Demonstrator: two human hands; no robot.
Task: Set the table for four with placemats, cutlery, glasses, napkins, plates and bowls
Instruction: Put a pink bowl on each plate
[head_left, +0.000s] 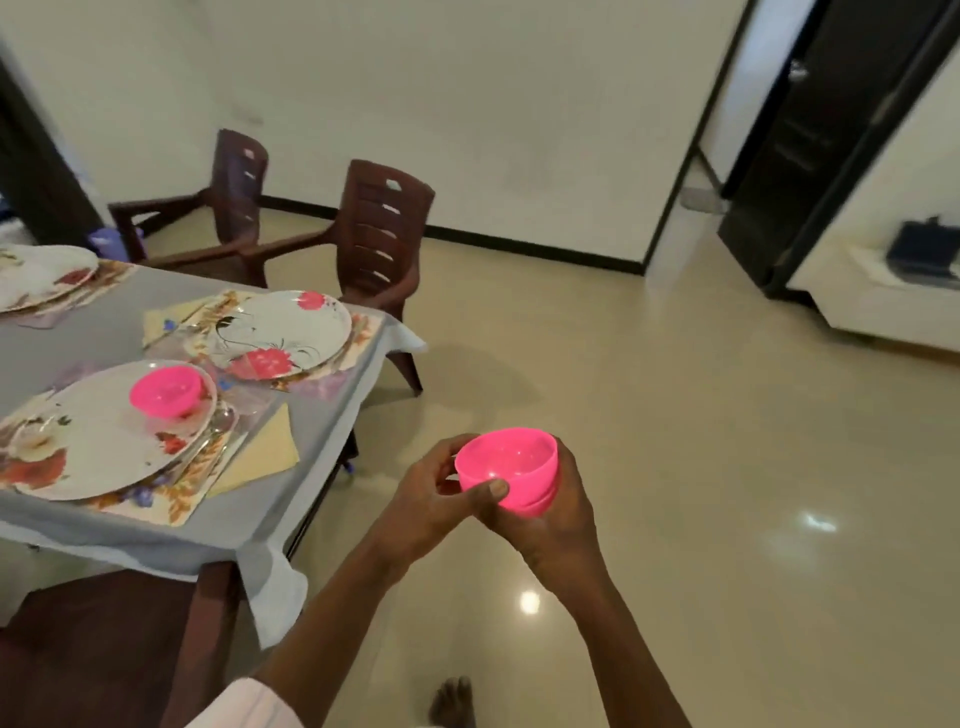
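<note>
Head view: glossy pink plastic bowls (511, 467) — nested, rims up — sit clamped in the right hand (550, 525), the left hand (426, 499) curled on them at 9 o'clock.

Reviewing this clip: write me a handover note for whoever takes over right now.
Right hand cups the stack of pink bowls off the table corner; left hand curls its fingers on the stack's side.
Done: a single bowl sits on the near plate. Placemats lie under all three plates.
Left: middle plate and far plate show no bowl. The fourth setting is out of view, and the glasses are too blurred to confirm.
</note>
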